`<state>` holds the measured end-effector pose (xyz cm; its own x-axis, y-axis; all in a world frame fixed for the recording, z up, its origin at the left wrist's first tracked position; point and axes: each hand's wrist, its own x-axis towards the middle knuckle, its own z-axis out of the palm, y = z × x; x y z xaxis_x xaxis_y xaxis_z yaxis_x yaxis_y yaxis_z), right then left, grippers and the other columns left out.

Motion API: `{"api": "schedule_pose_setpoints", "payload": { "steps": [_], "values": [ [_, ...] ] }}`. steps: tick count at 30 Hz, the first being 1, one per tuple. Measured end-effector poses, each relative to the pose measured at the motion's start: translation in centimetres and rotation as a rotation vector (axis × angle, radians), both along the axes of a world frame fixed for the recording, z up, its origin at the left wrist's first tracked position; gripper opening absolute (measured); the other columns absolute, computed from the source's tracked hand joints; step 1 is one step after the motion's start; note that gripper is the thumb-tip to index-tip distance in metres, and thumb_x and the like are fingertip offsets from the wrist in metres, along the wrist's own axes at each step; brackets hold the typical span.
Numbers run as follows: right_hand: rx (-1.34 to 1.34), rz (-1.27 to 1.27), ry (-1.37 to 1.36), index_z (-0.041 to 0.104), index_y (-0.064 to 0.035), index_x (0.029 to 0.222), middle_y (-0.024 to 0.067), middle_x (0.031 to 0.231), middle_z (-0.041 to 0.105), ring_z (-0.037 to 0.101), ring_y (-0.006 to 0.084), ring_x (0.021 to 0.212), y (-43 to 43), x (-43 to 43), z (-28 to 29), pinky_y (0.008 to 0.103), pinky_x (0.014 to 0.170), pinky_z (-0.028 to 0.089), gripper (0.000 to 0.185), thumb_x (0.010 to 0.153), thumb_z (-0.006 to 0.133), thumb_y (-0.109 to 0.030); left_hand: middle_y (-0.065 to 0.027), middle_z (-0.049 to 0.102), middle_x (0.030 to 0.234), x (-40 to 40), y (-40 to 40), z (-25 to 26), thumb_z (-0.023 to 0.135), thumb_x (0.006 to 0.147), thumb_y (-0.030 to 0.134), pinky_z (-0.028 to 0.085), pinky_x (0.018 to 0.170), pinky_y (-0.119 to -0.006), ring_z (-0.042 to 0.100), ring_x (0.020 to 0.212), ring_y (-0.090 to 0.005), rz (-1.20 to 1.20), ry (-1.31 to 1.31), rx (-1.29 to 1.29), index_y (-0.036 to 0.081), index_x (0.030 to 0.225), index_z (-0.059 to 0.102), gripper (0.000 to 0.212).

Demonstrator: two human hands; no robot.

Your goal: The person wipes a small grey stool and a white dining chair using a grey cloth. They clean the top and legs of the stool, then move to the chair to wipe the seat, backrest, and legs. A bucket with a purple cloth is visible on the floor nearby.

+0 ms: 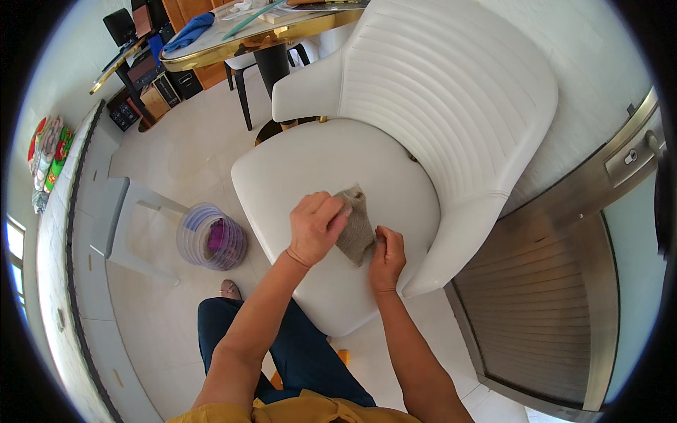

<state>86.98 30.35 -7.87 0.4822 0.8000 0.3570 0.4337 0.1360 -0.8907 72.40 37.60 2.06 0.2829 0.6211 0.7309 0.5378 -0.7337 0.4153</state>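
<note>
A small piece of grey-brown knitted fabric [355,232], seemingly folded, is stretched between my hands above the white padded chair seat [296,164]. My left hand [316,224] has its fingers curled over the upper left edge of the fabric. At the lower right corner, my right hand [387,259] pinches the fabric between thumb and fingertips. Whether the fabric touches the seat is unclear. Behind it rises the chair's ribbed white backrest [444,95], with armrests curving round both sides.
A clear plastic bucket [190,238] holding purple cloth stands left of the chair, beside a pale stool [113,217]. A gold-edged table [232,50] bears a blue cloth [190,31]. A metal-framed door [529,296] stands at right. Folded textiles [50,153] lie on the left counter.
</note>
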Motion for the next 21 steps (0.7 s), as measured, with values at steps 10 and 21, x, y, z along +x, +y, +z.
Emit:
{"api": "schedule_pose_setpoints", "payload": {
  "steps": [10, 21],
  "values": [
    [0.025, -0.01, -0.054, 0.061, -0.0034, 0.103, 0.0084, 0.096, 0.061, 0.06, 0.0227, 0.089, 0.0, -0.2, 0.2, 0.033, 0.079, 0.049, 0.022, 0.087, 0.049, 0.007, -0.0075, 0.049, 0.073, -6.8, -0.1, -4.6, 0.066, 0.088, 0.009, 0.04, 0.058, -0.027, 0.045, 0.061, -0.0173, 0.149, -0.206, -0.715, 0.002, 0.085, 0.052, 0.016],
    [-0.028, 0.0, 0.026, 0.061, -0.0034, 0.103, 0.0086, 0.097, 0.06, 0.059, 0.0248, 0.092, 0.0, -0.2, 0.4, 0.0347, 0.081, 0.05, 0.022, 0.086, 0.05, 0.008, -0.0042, 0.058, 0.082, -4.0, -3.4, -1.2, 0.071, 0.067, 0.007, 0.048, 0.059, -0.036, 0.059, 0.069, -0.0242, -0.172, 0.351, 0.198, 0.008, 0.083, 0.057, 0.021]
  ]
}}
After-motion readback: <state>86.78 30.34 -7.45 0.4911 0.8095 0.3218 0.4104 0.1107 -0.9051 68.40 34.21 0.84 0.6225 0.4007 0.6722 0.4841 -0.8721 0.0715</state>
